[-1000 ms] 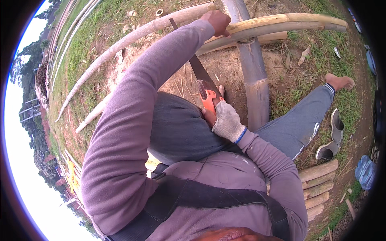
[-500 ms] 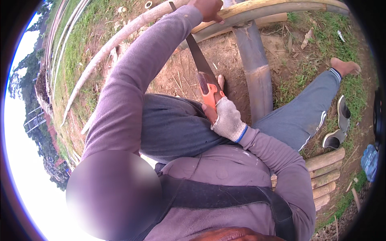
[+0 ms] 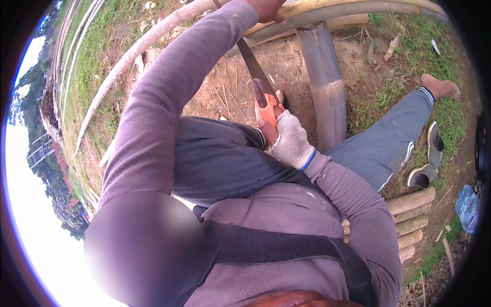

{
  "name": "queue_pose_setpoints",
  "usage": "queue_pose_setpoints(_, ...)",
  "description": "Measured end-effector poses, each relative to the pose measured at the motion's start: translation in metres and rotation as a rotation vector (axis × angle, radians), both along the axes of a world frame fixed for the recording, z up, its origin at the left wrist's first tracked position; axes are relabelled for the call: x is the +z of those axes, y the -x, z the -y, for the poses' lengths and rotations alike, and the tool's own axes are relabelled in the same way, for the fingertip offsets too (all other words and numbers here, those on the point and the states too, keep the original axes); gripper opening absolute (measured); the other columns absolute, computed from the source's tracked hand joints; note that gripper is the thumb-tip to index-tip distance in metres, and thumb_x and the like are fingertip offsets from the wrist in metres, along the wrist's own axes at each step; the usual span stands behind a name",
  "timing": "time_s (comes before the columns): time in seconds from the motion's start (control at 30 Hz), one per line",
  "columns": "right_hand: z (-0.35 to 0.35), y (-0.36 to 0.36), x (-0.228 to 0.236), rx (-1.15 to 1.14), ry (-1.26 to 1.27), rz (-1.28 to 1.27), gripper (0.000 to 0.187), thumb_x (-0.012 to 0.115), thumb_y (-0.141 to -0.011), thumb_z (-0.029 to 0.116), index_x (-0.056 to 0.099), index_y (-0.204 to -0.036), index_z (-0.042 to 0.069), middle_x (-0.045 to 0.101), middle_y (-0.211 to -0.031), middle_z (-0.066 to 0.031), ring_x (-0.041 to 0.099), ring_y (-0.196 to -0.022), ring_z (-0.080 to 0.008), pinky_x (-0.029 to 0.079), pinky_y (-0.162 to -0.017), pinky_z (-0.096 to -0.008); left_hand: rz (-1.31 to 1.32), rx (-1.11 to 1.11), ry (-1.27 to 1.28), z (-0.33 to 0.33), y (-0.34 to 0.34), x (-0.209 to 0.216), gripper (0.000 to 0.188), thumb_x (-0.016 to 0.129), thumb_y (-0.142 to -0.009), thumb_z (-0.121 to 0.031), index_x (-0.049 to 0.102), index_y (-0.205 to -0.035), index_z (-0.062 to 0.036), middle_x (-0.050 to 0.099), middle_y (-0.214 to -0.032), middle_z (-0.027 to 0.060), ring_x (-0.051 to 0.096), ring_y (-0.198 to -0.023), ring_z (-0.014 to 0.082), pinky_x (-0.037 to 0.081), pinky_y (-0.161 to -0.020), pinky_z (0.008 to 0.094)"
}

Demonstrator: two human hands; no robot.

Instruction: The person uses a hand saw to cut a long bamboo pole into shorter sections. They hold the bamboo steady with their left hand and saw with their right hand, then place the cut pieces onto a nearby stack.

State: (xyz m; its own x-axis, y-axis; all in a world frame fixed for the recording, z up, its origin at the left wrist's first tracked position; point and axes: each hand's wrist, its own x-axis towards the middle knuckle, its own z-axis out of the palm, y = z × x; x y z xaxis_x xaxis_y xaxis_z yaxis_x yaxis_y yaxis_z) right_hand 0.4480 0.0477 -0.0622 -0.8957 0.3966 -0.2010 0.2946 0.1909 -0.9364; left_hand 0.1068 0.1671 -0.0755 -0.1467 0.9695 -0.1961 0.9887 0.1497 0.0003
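Note:
My right hand (image 3: pixel 291 142), in a pale knitted glove with bare fingers and a blue cuff edge, is closed round the orange handle of a handsaw (image 3: pixel 250 64). The dark blade slants away up and left, passing under my left forearm and across the long curved bamboo pole (image 3: pixel 327 16). At the top edge my bare left hand (image 3: pixel 267 10) grips this pole, its thumb hanging over the near side. Part of that hand is cut off by the frame. Beneath the pole lies a thick grey bamboo piece (image 3: pixel 327 84), running back toward my legs.
My outstretched leg (image 3: pixel 378 138) and bare foot lie at the right. Beside them are grey-and-black sandals (image 3: pixel 429 156), short bamboo pieces (image 3: pixel 411 220) and a crumpled blue plastic bottle (image 3: pixel 467 209). Another long pale pole (image 3: pixel 128 61) curves across the grass at the left.
My right hand has pushed the saw forward, away from my body, along the blade's line. The left hand stays on the pole. The whole view has shifted slightly.

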Motion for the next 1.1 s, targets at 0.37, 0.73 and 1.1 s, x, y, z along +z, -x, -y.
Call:
queue_pose_setpoints(0.37, -0.004, -0.022, -0.008, 0.002, 0.096, -0.187, 0.061, 0.070, -0.101, 0.025, 0.051, -0.152, -0.003, 0.070, -0.127, -0.0310, 0.069, -0.114, -0.0491, 0.053, -0.103, -0.0532, 0.018, -0.015, -0.072, -0.002, 0.013, -0.024, 0.042, 0.094, -0.074, -0.039, 0.078, -0.093, -0.0057, 0.076, -0.090, 0.0218, 0.075, -0.091, 0.0436, 0.060, -0.085, 0.0527)
queue_pose_setpoints(0.73, -0.033, -0.033, 0.010, 0.132, -0.172, -0.191, 0.039, 0.075, -0.097, 0.034, 0.073, -0.111, -0.003, 0.068, -0.084, -0.0273, 0.069, -0.081, -0.0478, 0.052, -0.078, -0.0563, 0.056, 0.102, -0.164, 0.015, -0.047, 0.057, 0.042, 0.079, -0.089, -0.037, 0.068, -0.115, -0.0050, 0.074, -0.108, 0.0218, 0.074, -0.100, 0.0403, 0.059, -0.088, 0.0528)
queue_pose_setpoints(1.1, -0.033, -0.097, -0.011, 0.192, -0.515, -0.094, 0.057, 0.073, -0.095, 0.045, 0.064, -0.056, 0.004, 0.060, -0.060, -0.0196, 0.064, -0.065, -0.0407, 0.049, -0.071, -0.0503, 0.653, 0.018, -0.234, -0.061, -0.193, 0.065, 0.086, 0.071, -0.096, -0.066, 0.060, -0.138, 0.0093, 0.078, -0.101, 0.0284, 0.080, -0.099, 0.0370, 0.063, -0.092, 0.0441)
